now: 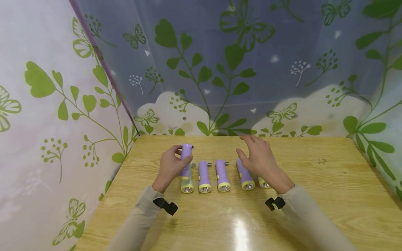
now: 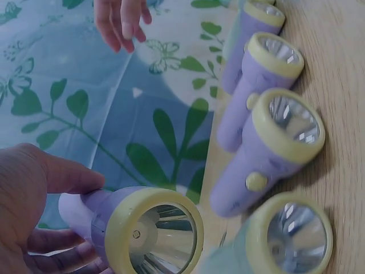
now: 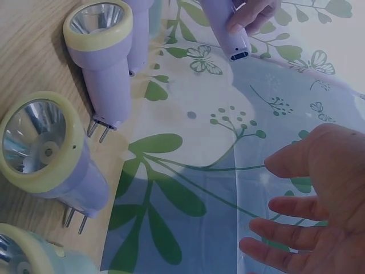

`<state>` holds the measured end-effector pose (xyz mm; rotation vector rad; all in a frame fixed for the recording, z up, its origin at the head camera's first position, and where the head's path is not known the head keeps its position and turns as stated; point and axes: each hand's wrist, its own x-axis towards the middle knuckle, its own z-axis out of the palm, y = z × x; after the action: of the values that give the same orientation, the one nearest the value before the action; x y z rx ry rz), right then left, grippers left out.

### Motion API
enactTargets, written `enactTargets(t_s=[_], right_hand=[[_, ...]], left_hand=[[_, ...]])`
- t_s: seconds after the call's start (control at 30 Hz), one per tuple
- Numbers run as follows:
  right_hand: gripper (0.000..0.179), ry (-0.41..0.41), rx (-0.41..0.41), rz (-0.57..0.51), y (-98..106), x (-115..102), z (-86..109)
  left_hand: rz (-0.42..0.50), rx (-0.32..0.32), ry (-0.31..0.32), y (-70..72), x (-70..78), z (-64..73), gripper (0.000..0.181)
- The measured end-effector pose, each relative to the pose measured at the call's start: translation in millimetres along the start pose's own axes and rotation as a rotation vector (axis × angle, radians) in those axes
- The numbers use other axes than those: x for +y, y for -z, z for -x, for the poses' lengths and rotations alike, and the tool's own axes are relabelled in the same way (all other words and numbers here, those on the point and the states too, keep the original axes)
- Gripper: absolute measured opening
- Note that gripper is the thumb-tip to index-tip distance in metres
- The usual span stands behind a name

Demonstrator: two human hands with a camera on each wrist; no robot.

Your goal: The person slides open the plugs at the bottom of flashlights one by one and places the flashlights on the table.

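Observation:
My left hand (image 1: 169,166) grips a purple flashlight (image 1: 186,150) by its body, raised over a pale green flashlight (image 1: 187,184) at the left end of a row. In the left wrist view, the held flashlight's yellow-rimmed lens (image 2: 162,234) faces the camera. Three more purple flashlights lie to the right: one (image 1: 204,173), a second (image 1: 221,172) and a third (image 1: 244,176). Above the row's right end hovers my right hand (image 1: 262,158), fingers spread and holding nothing. It partly hides the rightmost flashlight (image 1: 263,183), whose body looks pale green in the right wrist view.
The flashlights lie on a wooden table (image 1: 213,223), lenses toward me, metal plug prongs showing on several. Behind the table hangs a leaf-printed curtain (image 1: 201,87); another printed sheet (image 1: 62,139) is at the left. Each wrist wears a black strap (image 1: 165,205).

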<state>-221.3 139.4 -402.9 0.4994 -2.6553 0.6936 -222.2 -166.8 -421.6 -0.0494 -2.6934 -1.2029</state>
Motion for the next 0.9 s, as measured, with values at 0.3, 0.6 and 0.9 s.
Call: enactTargets(t_s=[0.3, 0.6, 0.9], right_hand=[[0.048, 0.007, -0.023, 0.002, 0, -5, -5.2], [0.047, 0.06, -0.012, -0.015, -1, -14, -12.5], [0.047, 0.07, -0.06, -0.054, -2, -27, -19.4]], left_hand=[[0.063, -0.014, -0.048, -10.2, 13.3, 8.8, 0.05], [0.107, -0.046, -0.052, -18.6, 25.5, 14.3, 0.051], [0.162, -0.072, -0.039, -25.8, 34.5, 18.7, 0.052]])
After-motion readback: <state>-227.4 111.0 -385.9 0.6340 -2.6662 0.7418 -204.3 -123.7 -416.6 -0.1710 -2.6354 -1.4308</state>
